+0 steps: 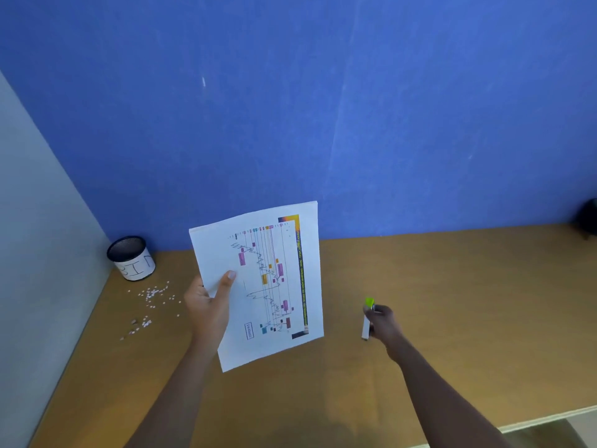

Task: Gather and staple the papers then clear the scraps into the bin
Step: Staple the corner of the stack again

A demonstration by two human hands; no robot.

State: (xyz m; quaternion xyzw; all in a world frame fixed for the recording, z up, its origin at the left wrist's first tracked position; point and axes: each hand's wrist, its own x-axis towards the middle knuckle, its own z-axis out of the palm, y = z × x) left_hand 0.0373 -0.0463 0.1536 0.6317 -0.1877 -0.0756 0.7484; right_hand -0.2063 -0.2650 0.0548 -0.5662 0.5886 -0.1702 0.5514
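Overhead and ahead, a matte blue wall [355, 108] fills most of the view, meeting a pale grey side wall [32, 221] at the left. Below them runs a smooth tan wooden desk [468, 302] with a light front edge.

Raised off the desk, the papers [258, 286] stand nearly upright as a squared white stack. The left hand [206, 308] pinches their left edge, thumb [227, 279] flat on the front sheet and the other fingers hidden behind. The top sheet shows a colour chart with jagged lines, small pink, orange and teal boxes, and a dark strip of yellow-green text along the side away from the thumb, too small to read surely.

Beyond those fingers and to their left, in the corner, sits a round black mesh bin [132, 258] wrapped in white paper handwritten "BIN". Between it and the left fingers, tiny white scraps [155, 295] lie scattered on the wood.

Right of the papers, the right hand [384, 324] curls its fingers round a slim white stapler [366, 321] with a lime-green end poking out above them.
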